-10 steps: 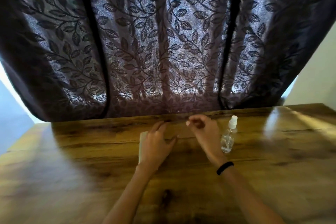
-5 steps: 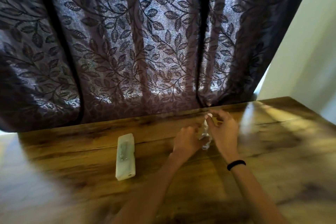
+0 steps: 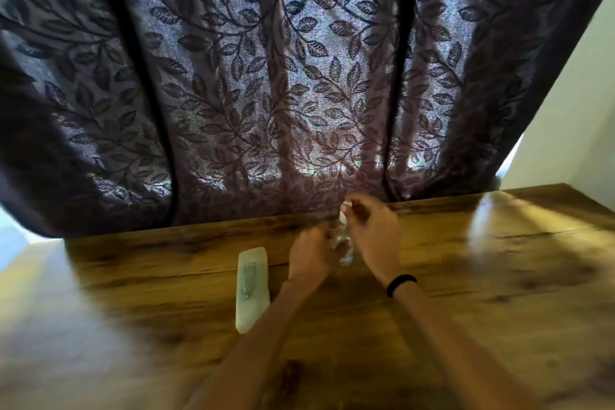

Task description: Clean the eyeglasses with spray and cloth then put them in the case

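Head view, both hands (image 3: 311, 255) (image 3: 374, 236) around spray bottle (image 3: 344, 243), label unreadable

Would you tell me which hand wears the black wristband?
The right hand; its wrist carries the black wristband, while the left hand has a bare wrist.

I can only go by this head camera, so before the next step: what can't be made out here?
- Spray bottle, head view: mostly covered by the left hand and right hand, and blurred; who grips it is unclear.
- Eyeglasses and cloth: not seen anywhere.
- Case on the table: blur hides whether it is open or shut.
- Forearms: cut off by the bottom edge.
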